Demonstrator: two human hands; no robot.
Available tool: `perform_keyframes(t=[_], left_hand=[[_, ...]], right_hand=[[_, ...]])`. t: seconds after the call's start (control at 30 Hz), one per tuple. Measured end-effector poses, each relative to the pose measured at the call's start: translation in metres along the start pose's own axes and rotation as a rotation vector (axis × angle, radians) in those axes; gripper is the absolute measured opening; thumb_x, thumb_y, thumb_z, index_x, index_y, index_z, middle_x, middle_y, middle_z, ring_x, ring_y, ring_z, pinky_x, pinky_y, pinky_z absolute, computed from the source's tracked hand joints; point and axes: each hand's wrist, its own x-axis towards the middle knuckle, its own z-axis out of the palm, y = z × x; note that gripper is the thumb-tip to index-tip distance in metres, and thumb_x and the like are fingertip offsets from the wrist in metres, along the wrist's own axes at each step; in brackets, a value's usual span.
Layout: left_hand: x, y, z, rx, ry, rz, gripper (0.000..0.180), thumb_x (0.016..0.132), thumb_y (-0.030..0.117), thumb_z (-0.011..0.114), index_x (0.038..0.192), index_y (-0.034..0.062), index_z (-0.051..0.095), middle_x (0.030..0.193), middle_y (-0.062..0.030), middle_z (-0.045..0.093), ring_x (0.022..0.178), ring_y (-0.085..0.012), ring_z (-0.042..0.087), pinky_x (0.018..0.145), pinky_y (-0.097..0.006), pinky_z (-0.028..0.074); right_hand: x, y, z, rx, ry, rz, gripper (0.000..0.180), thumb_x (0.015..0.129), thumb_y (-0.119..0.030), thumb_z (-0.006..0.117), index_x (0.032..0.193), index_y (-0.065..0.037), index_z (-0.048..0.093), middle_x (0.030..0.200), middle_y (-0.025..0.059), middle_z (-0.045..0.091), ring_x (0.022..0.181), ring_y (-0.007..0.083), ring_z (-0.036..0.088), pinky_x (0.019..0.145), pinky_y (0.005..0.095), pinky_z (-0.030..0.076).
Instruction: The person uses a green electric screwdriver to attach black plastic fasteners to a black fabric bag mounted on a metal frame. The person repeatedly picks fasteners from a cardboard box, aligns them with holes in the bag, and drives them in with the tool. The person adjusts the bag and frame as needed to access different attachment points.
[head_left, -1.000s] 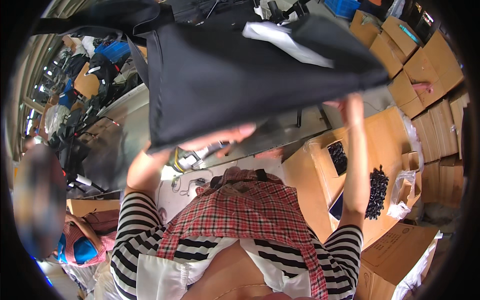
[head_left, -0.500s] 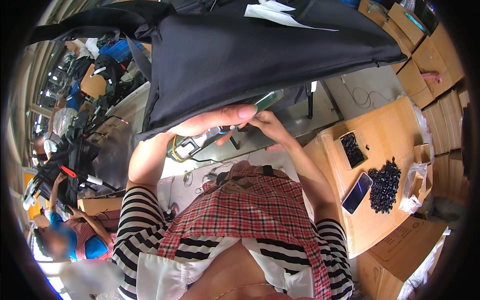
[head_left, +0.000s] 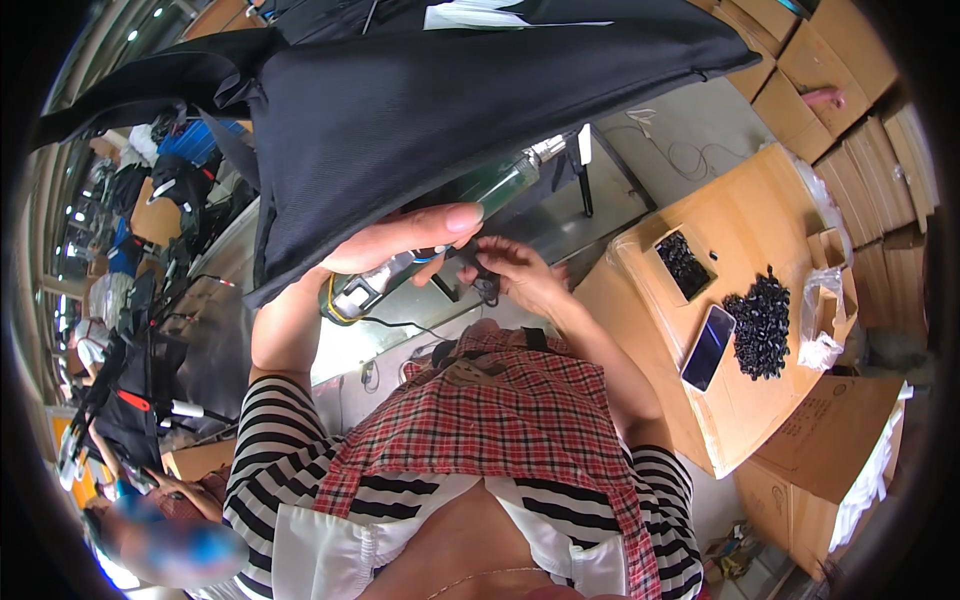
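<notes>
Stretched across the top of the head view is a large black fabric piece [head_left: 430, 130] with a seamed lower edge. My left hand [head_left: 400, 240] is closed around an electric screwdriver [head_left: 490, 190] just under that edge. The tool has a green see-through body, a silver tip and a yellow loop with a black cord at its back end. Close to the left fingers, my right hand [head_left: 525, 275] pinches a small black part [head_left: 486, 288], whose exact kind is too small to tell. The fabric hides some of the left hand and tool.
On my right stands a cardboard-topped surface [head_left: 640, 350] with a small box of black parts [head_left: 685, 265], a loose pile of black parts [head_left: 757, 325] and a phone [head_left: 708, 348]. Cartons [head_left: 830, 60] are stacked behind. At the left, another person [head_left: 170, 500] works beside black frames.
My right hand has drawn down and slightly left, away from the screwdriver's body, and a small black part now shows in its fingers. The fabric and screwdriver have shifted left in view.
</notes>
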Motion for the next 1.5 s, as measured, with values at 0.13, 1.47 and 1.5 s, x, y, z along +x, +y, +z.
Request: perform_keyframes(t=[0.13, 1.47, 1.5], left_hand=[[0.010, -0.009, 0.003, -0.003, -0.021, 0.150, 0.077, 0.101, 0.031, 0.054, 0.158, -0.0035, 0.015, 0.085, -0.0145, 0.058, 0.050, -0.0133, 0.052, 0.052, -0.025, 0.043], [0.013, 0.038, -0.014, -0.253, 0.097, 0.125, 0.078, 0.094, 0.028, 0.067, 0.159, 0.0165, 0.026, 0.086, -0.0069, 0.058, 0.055, -0.0104, 0.056, 0.052, -0.023, 0.045], [0.013, 0.038, -0.014, -0.257, 0.094, 0.121, 0.077, 0.095, 0.028, 0.067, 0.159, 0.0167, 0.026, 0.086, -0.0067, 0.058, 0.056, -0.0105, 0.056, 0.052, -0.023, 0.045]], right_hand=[[-0.012, -0.016, -0.015, 0.046, 0.054, -0.063, 0.029, 0.098, -0.009, 0.063, 0.124, 0.002, 0.060, 0.106, 0.0147, 0.070, 0.105, 0.0259, 0.069, 0.083, 0.0354, 0.057], [0.032, -0.216, 0.084, -1.396, 0.720, -1.193, 0.020, 0.097, -0.013, 0.058, 0.084, 0.002, 0.059, 0.062, 0.0219, 0.064, 0.064, 0.0423, 0.067, 0.060, 0.0510, 0.054], [0.038, -0.210, 0.088, -1.399, 0.725, -1.293, 0.019, 0.096, -0.013, 0.059, 0.085, 0.002, 0.059, 0.064, 0.0243, 0.063, 0.063, 0.0439, 0.065, 0.059, 0.0528, 0.053]])
